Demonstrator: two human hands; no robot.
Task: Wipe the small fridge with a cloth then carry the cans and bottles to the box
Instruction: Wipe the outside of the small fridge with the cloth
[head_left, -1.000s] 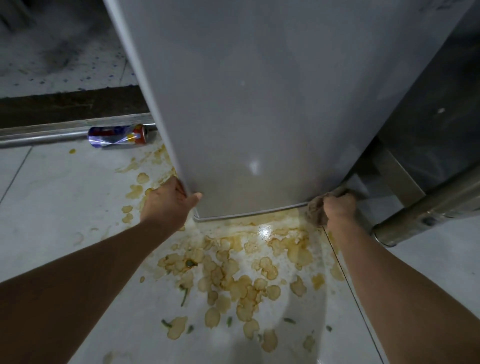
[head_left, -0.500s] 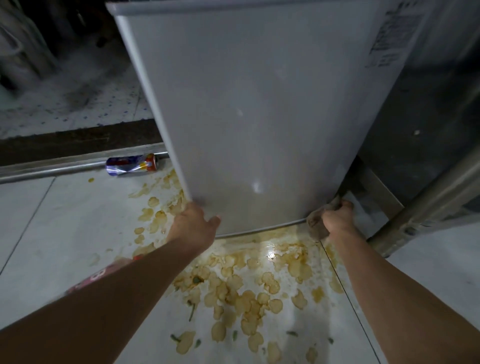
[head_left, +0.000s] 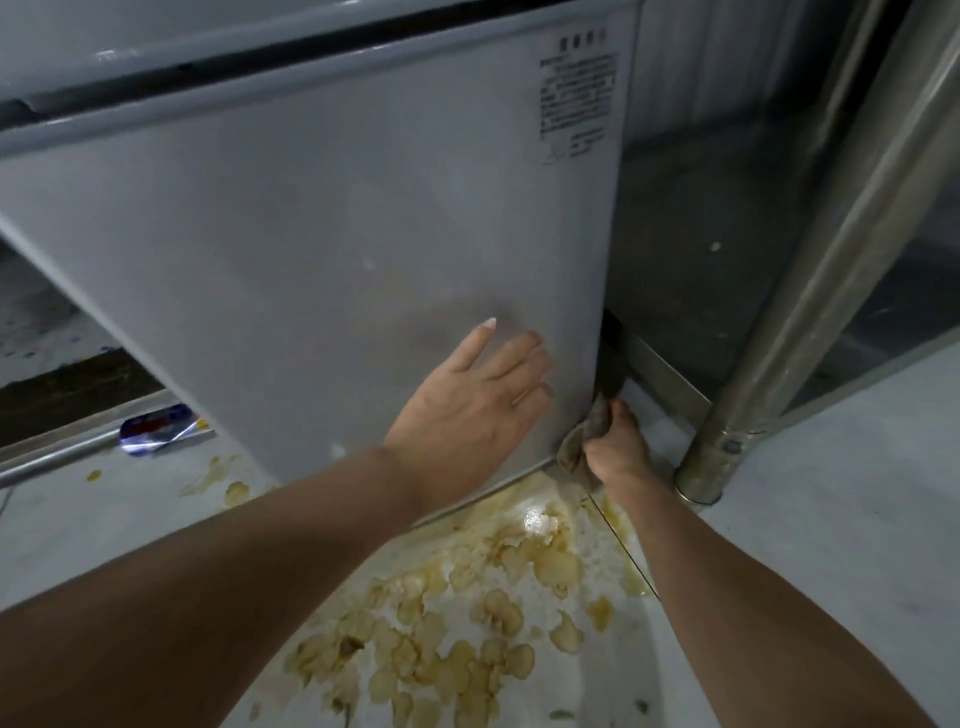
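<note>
The small grey fridge (head_left: 311, 218) fills the upper middle of the head view, with a printed label near its upper right corner. My left hand (head_left: 475, 400) lies flat on the lower right of its front panel, fingers spread. My right hand (head_left: 618, 447) grips a brownish cloth (head_left: 584, 441) bunched against the fridge's bottom right corner at floor level. A crushed blue, red and silver can (head_left: 156, 428) lies on its side on the floor to the left of the fridge.
Yellowish spilled food scraps and liquid (head_left: 467, 623) cover the pale floor tiles in front of the fridge. A thick steel leg (head_left: 769, 322) of a metal frame stands right of my right hand. A metal rail (head_left: 57, 460) runs along the floor at left.
My left hand has left the fridge's bottom left edge and now rests flat on the lower right of the front panel. The view has shifted right and up. My right hand stays at the corner with the cloth.
</note>
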